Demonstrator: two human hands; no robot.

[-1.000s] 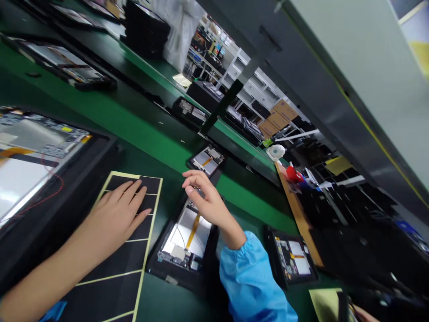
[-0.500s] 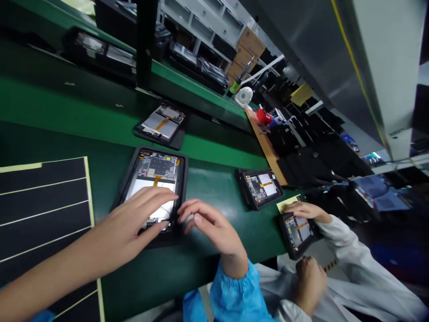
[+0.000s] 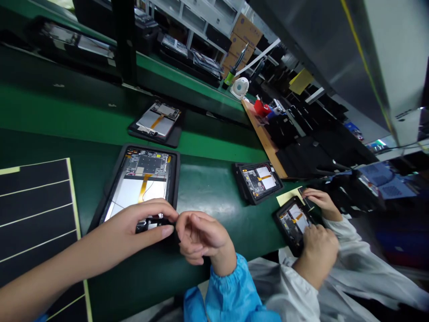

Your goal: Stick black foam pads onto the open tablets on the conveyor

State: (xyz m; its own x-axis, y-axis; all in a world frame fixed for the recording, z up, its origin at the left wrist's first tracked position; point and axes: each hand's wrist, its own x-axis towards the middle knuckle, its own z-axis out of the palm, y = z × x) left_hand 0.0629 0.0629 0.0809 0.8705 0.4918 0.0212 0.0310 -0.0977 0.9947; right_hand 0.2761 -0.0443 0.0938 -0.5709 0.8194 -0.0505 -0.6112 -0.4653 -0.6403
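Head view: left hand (image 3: 134,221) pinched on small black strip (image 3: 150,225) at lower edge of opened tablet (image 3: 140,190), seated in black case (image 3: 112,179) on green bench (image 3: 208,197). Right hand (image 3: 201,237) curled, apparently empty, just beside. Circuit board (image 3: 147,163) left exposed; no cover fitted. 1 sheet of black strips (image 3: 33,201) lying alongside.

Pretty typical factory line here: long green workbench (image 3: 100,105) running off into the distance, with a black upright post (image 3: 125,40) standing on it. Behind that there's white shelving (image 3: 197,13) with cardboard boxes (image 3: 243,36) stacked by it, a small white desk fan (image 3: 240,87), a wooden board (image 3: 263,134), and a big grey metal panel (image 3: 321,49) with a yellow stripe.
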